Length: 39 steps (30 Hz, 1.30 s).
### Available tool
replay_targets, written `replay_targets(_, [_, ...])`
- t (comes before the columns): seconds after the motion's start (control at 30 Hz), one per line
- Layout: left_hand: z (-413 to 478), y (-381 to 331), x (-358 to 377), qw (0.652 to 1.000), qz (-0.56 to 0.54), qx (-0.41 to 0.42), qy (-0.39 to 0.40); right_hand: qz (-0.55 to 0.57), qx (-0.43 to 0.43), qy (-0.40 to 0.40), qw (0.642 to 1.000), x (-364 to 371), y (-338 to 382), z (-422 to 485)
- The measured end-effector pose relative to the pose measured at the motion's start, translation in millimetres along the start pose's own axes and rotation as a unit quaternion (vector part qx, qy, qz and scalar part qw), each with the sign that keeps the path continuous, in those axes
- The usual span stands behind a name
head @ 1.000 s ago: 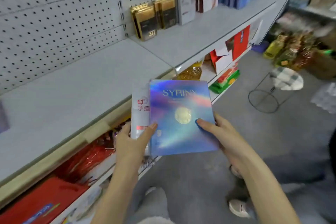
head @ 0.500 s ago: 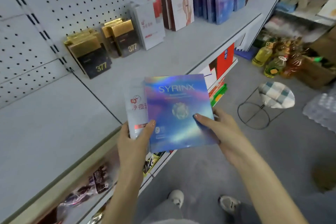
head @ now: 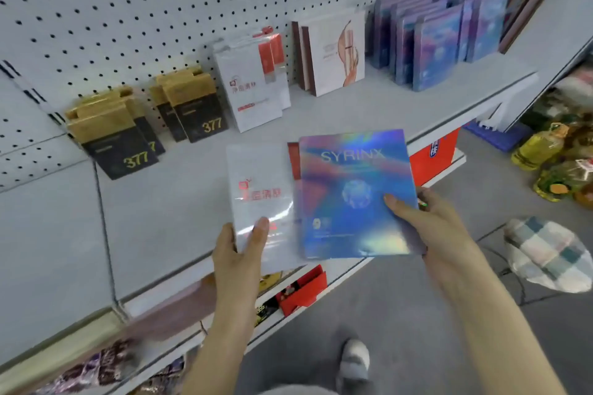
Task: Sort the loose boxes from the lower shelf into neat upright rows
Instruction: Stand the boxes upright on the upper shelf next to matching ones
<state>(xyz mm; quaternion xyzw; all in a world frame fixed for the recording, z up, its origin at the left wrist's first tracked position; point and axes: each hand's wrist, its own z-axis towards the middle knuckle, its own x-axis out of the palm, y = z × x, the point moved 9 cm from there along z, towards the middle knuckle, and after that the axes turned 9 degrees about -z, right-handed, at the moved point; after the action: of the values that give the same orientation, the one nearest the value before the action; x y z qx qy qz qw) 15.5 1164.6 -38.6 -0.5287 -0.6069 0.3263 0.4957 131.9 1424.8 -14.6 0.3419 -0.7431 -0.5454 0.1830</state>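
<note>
Holographic blue box (head: 356, 196) lettered SYRINX, held face-up in the air over the front edge of the upper shelf (head: 167, 218). Its left edge overlaps a white box (head: 260, 199) at its 9 o'clock. I see the right hand (head: 433, 231) grasping the blue box near its 4 o'clock corner, with the thumb on the printed face and the fingers (head: 423, 199) curled round the right edge. The left hand (head: 239, 256) grips the white box at its 6 o'clock end, thumb pressed on the glossy front and the rest of the hand behind it.

Upright rows stand against the pegboard (head: 160, 9):
- At 10 o'clock, black-and-gold boxes (head: 118, 141) marked 377.
- At 12 o'clock, white boxes (head: 253, 86) and cream boxes (head: 333, 51).
- At 1 o'clock, blue holographic boxes (head: 439, 42).

At 6 o'clock, the lower shelf (head: 340, 269) holds a red box (head: 301, 293). On the floor are a checked stool (head: 545, 253) at 3 o'clock and oil bottles (head: 539, 147) at 2 o'clock.
</note>
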Motion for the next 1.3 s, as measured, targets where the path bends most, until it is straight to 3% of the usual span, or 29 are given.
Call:
replay_targets(0.47, [56,29,85,0.988,-0.042,0.011,-0.147,-0.022,-0.021,0.094,0.995,-28,41,153])
replay_targets(0.73, [178,1,105,0.988,-0.004,0.082,-0.132,0.006,-0.048,0.099,0.994,22,73,223])
replay_targets(0.87, [236,-19,113,0.982,0.048,0.137,-0.120,-0.007,-0.063,0.109,0.992,44,90,250])
replay_targets(0.97, [263,-27,121,0.971,0.146,0.156,-0.110,-0.001,-0.056,0.114,0.992,49,94,267])
replay_targets(1.03, [273,-32,118,0.930,0.290,0.167,-0.151,0.004,-0.048,0.116,0.992,50,94,276])
replay_targets(1.1, [273,-35,116,0.896,0.361,0.178,-0.186,0.014,-0.044,0.118,0.992,50,93,283])
replay_targets(1.3, [269,-34,110,0.916,0.256,0.182,-0.250,0.035,-0.045,0.118,0.991,46,96,293])
